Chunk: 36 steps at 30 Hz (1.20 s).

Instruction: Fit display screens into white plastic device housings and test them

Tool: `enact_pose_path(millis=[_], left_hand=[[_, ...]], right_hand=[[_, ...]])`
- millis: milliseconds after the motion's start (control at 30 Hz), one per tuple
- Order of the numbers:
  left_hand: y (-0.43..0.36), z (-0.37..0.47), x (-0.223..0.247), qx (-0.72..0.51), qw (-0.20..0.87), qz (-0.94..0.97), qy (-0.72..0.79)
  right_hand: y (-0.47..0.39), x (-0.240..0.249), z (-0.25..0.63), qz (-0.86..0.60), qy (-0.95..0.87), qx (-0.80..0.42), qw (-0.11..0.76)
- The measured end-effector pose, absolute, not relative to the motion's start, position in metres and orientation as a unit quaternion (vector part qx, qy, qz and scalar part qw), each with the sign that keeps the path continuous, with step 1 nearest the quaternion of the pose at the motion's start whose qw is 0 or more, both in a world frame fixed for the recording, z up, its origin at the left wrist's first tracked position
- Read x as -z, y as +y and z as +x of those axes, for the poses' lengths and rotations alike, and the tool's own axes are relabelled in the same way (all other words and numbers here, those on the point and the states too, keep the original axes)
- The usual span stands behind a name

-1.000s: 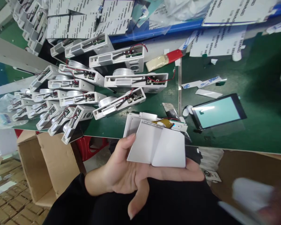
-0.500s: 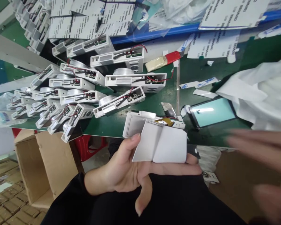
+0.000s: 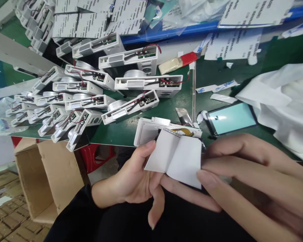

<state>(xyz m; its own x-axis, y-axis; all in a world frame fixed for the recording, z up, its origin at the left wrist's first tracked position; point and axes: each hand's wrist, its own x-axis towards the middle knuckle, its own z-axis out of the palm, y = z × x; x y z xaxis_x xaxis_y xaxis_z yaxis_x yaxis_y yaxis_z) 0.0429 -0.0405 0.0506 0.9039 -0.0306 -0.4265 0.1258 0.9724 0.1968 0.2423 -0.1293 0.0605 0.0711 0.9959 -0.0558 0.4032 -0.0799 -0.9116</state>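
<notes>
A folded white panel (image 3: 185,158) lies across the fingers of my left hand (image 3: 138,178), whose thumb presses its left edge. Behind the panel is a white device housing (image 3: 146,132), joined near an orange ribbon piece at the panel's top. My right hand (image 3: 242,171) pinches the panel's right edge between thumb and fingers. On the green table just beyond, a dark-framed screen (image 3: 231,119) shows a light green face, and a small silvery piece (image 3: 183,116) lies near the housing.
Several open white housings (image 3: 148,85) with red wires stand at the left and centre. A red-handled brush (image 3: 178,64) lies behind them. Printed white sheets (image 3: 232,45) are at the back, white cloth (image 3: 280,90) at the right, and a cardboard box (image 3: 58,181) at lower left.
My right hand has come in from the right and taken hold of the panel's right edge, which now tilts downward. My left hand has barely moved.
</notes>
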Motion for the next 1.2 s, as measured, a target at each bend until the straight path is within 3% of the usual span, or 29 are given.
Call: enact_pose_path(millis=[467, 1000, 1200], left_hand=[[-0.04, 0.038, -0.046, 0.083, 0.96, 0.116, 0.24], [-0.059, 0.041, -0.038, -0.146, 0.901, 0.279, 0.296], [-0.055, 0.04, -0.043, -0.11, 0.887, 0.321, 0.315]], right_hand=[[-0.118, -0.057, 0.245, -0.581, -0.53, -0.456, 0.418], [-0.131, -0.058, 0.239, -0.607, -0.593, -0.384, 0.364], [-0.13, -0.057, 0.239, -0.599, -0.588, -0.4, 0.368]])
